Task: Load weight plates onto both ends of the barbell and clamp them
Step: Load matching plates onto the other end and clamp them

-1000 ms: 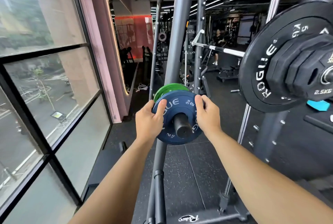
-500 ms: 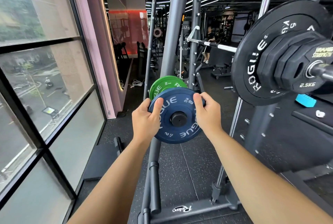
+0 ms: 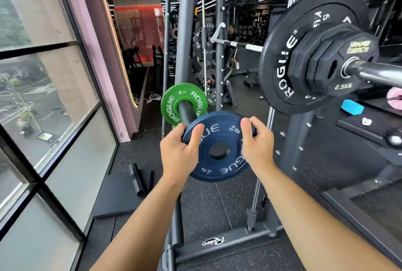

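I hold a small blue 2 kg plate (image 3: 217,132) in front of me, with my left hand (image 3: 180,153) on its left rim and my right hand (image 3: 256,142) on its right rim. The plate is free of the storage peg (image 3: 186,114), and the floor shows through its hole. A green 1 kg plate (image 3: 171,107) stays on that peg behind it. At the upper right, the barbell sleeve (image 3: 378,72) carries a black 5 kg plate (image 3: 282,61) and a black 2.5 kg plate (image 3: 339,57) outside it. No clamp shows on the sleeve.
The grey rack upright (image 3: 187,31) stands just behind the peg, and its base bar (image 3: 235,240) crosses the floor below my arms. Tall windows (image 3: 43,96) line the left. A dark mat with black rollers (image 3: 141,177) lies by the window. A blue block (image 3: 352,107) rests at the right.
The blue plate has slid off the end of the peg toward me and tilted, which uncovers the green plate. Both hands kept their hold, and my view turned right toward the barbell.
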